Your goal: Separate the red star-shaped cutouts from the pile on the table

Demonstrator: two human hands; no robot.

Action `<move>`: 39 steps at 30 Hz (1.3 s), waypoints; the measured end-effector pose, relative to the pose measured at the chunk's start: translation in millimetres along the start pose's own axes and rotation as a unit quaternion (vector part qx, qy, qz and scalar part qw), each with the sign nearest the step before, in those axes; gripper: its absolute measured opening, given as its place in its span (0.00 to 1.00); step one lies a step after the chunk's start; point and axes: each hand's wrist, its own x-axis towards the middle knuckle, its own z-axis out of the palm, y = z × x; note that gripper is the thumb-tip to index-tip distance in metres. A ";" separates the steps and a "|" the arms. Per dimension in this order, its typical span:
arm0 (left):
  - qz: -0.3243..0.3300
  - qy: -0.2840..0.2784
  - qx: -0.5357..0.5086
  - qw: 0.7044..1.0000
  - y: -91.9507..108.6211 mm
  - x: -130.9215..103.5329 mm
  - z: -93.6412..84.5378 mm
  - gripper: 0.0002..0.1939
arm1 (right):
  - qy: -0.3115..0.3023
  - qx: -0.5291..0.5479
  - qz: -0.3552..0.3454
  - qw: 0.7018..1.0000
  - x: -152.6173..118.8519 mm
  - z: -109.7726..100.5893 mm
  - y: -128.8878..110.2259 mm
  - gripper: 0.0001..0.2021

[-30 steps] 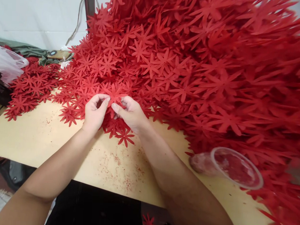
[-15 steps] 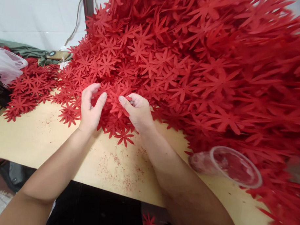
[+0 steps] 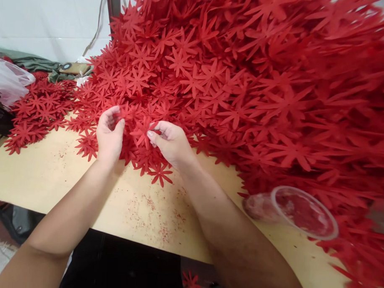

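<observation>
A red flower-shaped cutout (image 3: pixel 141 134) with narrow petals is pinched between the thumb and fingers of my right hand (image 3: pixel 171 144). My left hand (image 3: pixel 109 135) is just to the left of it, fingers curved and thumb apart, with no object visible in its grasp. Both hands are over the front edge of a big heap of similar red flower cutouts (image 3: pixel 194 81). One loose cutout (image 3: pixel 160 174) lies flat on the tabletop below my hands.
A clear plastic cup (image 3: pixel 273 207) lies on its side at the right of the wooden table (image 3: pixel 83 186). A smaller flower pile (image 3: pixel 43 109) and a white plastic bag (image 3: pixel 11 81) are at the left. Red crumbs dot the tabletop. Another flower (image 3: pixel 191 282) is below the table edge.
My left hand has shifted slightly left, away from the flower. My right hand, still pinching the flower, has also moved a little to the left.
</observation>
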 end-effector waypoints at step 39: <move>-0.027 -0.177 -0.011 0.984 29.2 -26.0 15.0 0.15 | 0.060 -0.061 -0.061 0.995 -1.9 -4.1 -5.8 0.23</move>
